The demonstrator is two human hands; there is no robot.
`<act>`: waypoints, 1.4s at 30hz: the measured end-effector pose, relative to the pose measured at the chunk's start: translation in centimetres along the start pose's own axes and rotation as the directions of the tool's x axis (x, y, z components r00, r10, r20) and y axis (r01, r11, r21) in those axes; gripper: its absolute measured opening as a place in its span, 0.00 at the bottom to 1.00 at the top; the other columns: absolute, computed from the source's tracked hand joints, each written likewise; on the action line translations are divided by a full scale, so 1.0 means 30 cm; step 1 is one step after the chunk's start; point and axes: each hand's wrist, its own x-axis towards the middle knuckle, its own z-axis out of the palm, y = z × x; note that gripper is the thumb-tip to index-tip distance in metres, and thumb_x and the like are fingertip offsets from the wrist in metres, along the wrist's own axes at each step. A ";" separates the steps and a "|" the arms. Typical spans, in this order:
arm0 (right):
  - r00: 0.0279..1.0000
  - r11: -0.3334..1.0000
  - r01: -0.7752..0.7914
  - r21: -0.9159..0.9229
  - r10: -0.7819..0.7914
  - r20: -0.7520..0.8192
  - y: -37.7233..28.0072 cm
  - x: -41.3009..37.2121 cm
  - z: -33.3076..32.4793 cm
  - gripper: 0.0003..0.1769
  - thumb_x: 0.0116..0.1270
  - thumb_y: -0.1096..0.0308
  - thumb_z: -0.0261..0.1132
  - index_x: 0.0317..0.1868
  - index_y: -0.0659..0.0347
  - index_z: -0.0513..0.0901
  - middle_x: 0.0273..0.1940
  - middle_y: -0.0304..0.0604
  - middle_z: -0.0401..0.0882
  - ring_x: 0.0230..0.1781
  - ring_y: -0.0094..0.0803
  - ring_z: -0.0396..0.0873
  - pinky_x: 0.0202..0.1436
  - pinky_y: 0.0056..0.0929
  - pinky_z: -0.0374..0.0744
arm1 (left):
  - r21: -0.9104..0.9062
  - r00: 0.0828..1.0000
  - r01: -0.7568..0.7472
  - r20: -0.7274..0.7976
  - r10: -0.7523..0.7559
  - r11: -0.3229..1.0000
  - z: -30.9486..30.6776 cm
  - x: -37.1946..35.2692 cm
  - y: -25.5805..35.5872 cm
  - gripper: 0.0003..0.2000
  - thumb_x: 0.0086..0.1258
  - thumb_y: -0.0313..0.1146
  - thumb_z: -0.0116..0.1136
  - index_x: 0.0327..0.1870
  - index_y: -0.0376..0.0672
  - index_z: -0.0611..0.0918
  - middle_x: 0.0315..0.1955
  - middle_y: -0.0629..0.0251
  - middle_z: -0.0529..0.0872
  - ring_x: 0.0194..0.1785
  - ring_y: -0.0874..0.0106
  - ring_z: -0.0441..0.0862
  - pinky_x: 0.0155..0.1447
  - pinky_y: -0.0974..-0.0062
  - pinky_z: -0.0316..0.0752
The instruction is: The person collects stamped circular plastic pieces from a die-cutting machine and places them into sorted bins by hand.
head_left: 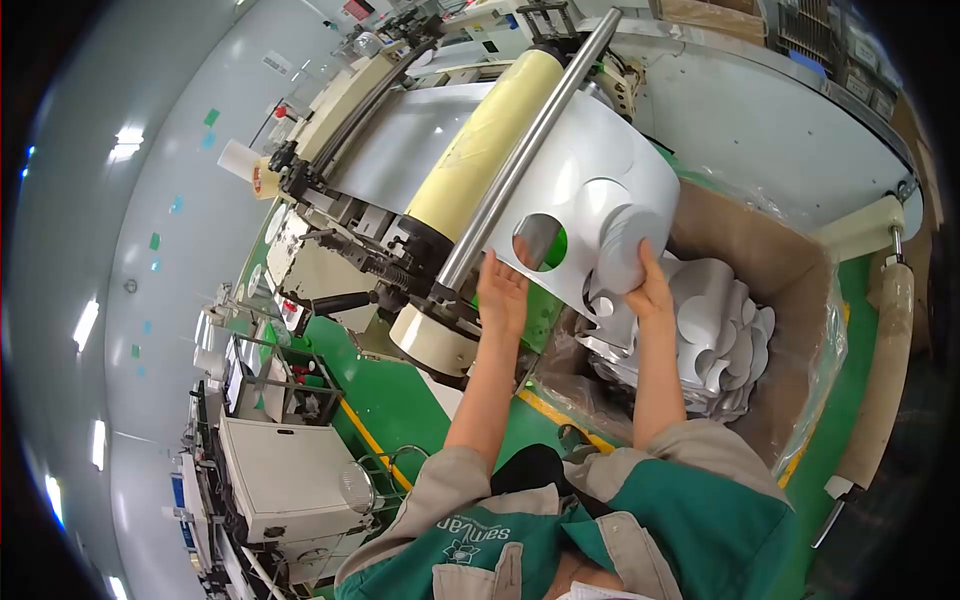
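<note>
A silvery-white sheet (570,150) with round cut-outs hangs down from under a steel bar (530,140) on the machine. My right hand (652,290) grips a stack of round white discs (622,245) by its lower right edge, in front of the sheet. Palm up with fingers stretched, my left hand (503,295) is at the sheet's lower left edge, just below a round hole; some of its fingertips pass behind the sheet. Nothing shows in that palm.
A large cardboard box (800,330) lined with clear plastic holds crumpled punched sheet waste (715,340). A yellow roller (485,145) lies behind the bar. To the left stand a black-handled lever (340,303) and a white cabinet (290,465) on the green floor.
</note>
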 end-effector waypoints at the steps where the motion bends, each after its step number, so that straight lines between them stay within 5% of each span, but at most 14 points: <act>1: 1.000 0.996 0.021 0.083 -0.020 -0.011 -0.017 0.003 -0.010 0.23 0.57 0.66 0.66 0.53 0.59 0.71 0.50 0.40 0.74 0.52 0.35 0.71 0.57 0.38 0.71 | -0.021 1.000 -0.013 -0.019 0.012 1.000 0.006 0.013 0.015 0.21 0.69 0.41 0.43 0.57 0.36 0.67 0.55 0.60 0.71 0.59 0.66 0.67 0.63 0.68 0.61; 4: 0.997 0.997 0.081 -0.020 -0.081 0.020 -0.047 0.006 0.046 0.24 0.58 0.63 0.65 0.53 0.60 0.70 0.49 0.41 0.74 0.51 0.34 0.73 0.54 0.37 0.74 | -0.047 0.994 -0.102 -0.044 0.100 0.994 0.018 0.052 0.056 0.20 0.68 0.41 0.44 0.56 0.37 0.68 0.53 0.61 0.71 0.57 0.67 0.68 0.61 0.68 0.63; 7: 0.987 0.900 0.157 -0.407 -0.127 0.100 -0.033 0.003 0.155 0.25 0.58 0.64 0.65 0.54 0.63 0.69 0.49 0.42 0.74 0.49 0.32 0.74 0.51 0.34 0.76 | -0.093 0.993 -0.105 -0.056 0.100 0.990 0.024 0.079 0.057 0.19 0.70 0.40 0.42 0.56 0.38 0.67 0.54 0.62 0.71 0.58 0.67 0.68 0.62 0.68 0.63; 10: 0.989 0.855 0.091 -0.510 -0.016 0.150 -0.016 0.018 0.202 0.31 0.54 0.67 0.68 0.55 0.70 0.66 0.48 0.47 0.73 0.47 0.34 0.75 0.49 0.31 0.76 | -0.175 0.987 0.042 0.160 -0.014 0.984 0.015 0.094 0.026 0.19 0.71 0.40 0.41 0.56 0.39 0.68 0.54 0.63 0.72 0.58 0.67 0.68 0.61 0.67 0.62; 13: 0.998 0.790 0.051 -0.611 -0.022 0.056 0.023 0.020 0.236 0.35 0.51 0.68 0.70 0.54 0.76 0.64 0.48 0.51 0.72 0.45 0.34 0.76 0.45 0.30 0.78 | 0.079 0.996 -0.034 0.084 0.027 0.996 -0.007 0.056 -0.071 0.18 0.71 0.40 0.42 0.56 0.40 0.68 0.54 0.63 0.73 0.58 0.66 0.69 0.61 0.65 0.63; 19: 0.959 0.587 0.017 -0.810 0.219 0.179 0.077 0.065 0.259 0.32 0.50 0.67 0.71 0.52 0.76 0.68 0.45 0.51 0.75 0.42 0.33 0.78 0.44 0.28 0.78 | 0.187 0.995 0.003 0.102 -0.023 0.982 -0.062 0.012 -0.125 0.12 0.70 0.34 0.45 0.50 0.39 0.71 0.45 0.65 0.78 0.48 0.73 0.76 0.50 0.75 0.71; 21: 0.979 0.640 0.020 -0.768 0.144 0.145 0.087 0.059 0.223 0.28 0.51 0.68 0.69 0.50 0.74 0.71 0.44 0.49 0.76 0.40 0.34 0.78 0.41 0.27 0.78 | 0.247 0.983 0.019 0.174 -0.063 0.969 -0.059 0.004 -0.092 0.15 0.70 0.35 0.44 0.54 0.38 0.68 0.50 0.64 0.76 0.52 0.73 0.74 0.53 0.74 0.69; 23: 0.983 0.847 0.006 -0.531 0.092 0.157 0.061 0.036 0.145 0.26 0.54 0.68 0.67 0.51 0.71 0.71 0.46 0.47 0.76 0.44 0.33 0.77 0.47 0.29 0.76 | 0.194 0.986 0.094 0.116 -0.118 0.976 -0.031 -0.009 -0.059 0.20 0.70 0.38 0.43 0.58 0.38 0.65 0.56 0.61 0.71 0.58 0.70 0.69 0.58 0.71 0.64; 25: 0.999 0.975 0.004 -0.224 0.004 0.038 0.018 0.012 0.057 0.24 0.57 0.67 0.66 0.52 0.68 0.71 0.48 0.43 0.75 0.49 0.32 0.74 0.53 0.33 0.73 | -0.115 0.982 0.076 0.181 -0.055 0.990 -0.001 -0.022 -0.039 0.23 0.69 0.39 0.39 0.61 0.33 0.61 0.61 0.56 0.64 0.65 0.66 0.59 0.67 0.65 0.55; 27: 0.996 0.995 0.085 -0.052 -0.086 -0.029 -0.045 -0.002 0.001 0.24 0.57 0.65 0.66 0.52 0.65 0.71 0.49 0.41 0.75 0.52 0.32 0.72 0.57 0.34 0.70 | -0.494 0.949 0.167 0.315 -0.004 0.853 -0.020 -0.005 -0.041 0.24 0.68 0.37 0.37 0.62 0.33 0.59 0.64 0.54 0.60 0.68 0.64 0.55 0.69 0.63 0.50; 28: 0.992 0.990 0.117 -0.079 -0.120 -0.034 -0.073 0.002 -0.017 0.25 0.57 0.64 0.66 0.53 0.64 0.71 0.49 0.41 0.75 0.51 0.32 0.72 0.57 0.34 0.70 | -0.490 0.921 0.203 0.390 0.005 0.848 -0.044 0.023 -0.079 0.25 0.67 0.35 0.35 0.63 0.32 0.57 0.65 0.54 0.56 0.69 0.64 0.51 0.71 0.60 0.45; 31: 0.972 0.958 0.230 -0.173 -0.236 -0.013 -0.167 0.025 0.019 0.26 0.56 0.64 0.67 0.53 0.64 0.70 0.50 0.41 0.74 0.51 0.32 0.72 0.57 0.33 0.70 | -0.419 0.927 0.291 0.346 -0.145 0.860 -0.070 0.109 -0.194 0.25 0.67 0.36 0.37 0.63 0.32 0.57 0.65 0.54 0.56 0.69 0.64 0.50 0.71 0.60 0.43; 35: 0.969 0.832 0.249 -0.496 -0.215 0.125 -0.317 0.105 0.075 0.28 0.54 0.63 0.68 0.53 0.66 0.71 0.48 0.42 0.75 0.50 0.32 0.72 0.55 0.32 0.71 | 0.157 0.942 0.193 0.247 -0.227 0.969 0.050 0.182 -0.260 0.25 0.66 0.36 0.42 0.62 0.35 0.60 0.63 0.55 0.60 0.67 0.63 0.54 0.69 0.61 0.47; 42: 0.971 0.705 0.234 -0.669 -0.138 0.195 -0.504 0.306 0.016 0.26 0.55 0.65 0.67 0.52 0.68 0.70 0.47 0.44 0.75 0.47 0.32 0.74 0.52 0.31 0.73 | 0.703 0.817 -0.058 0.441 -0.371 0.709 0.150 0.322 -0.509 0.26 0.63 0.36 0.48 0.62 0.37 0.61 0.61 0.58 0.63 0.64 0.65 0.58 0.66 0.64 0.51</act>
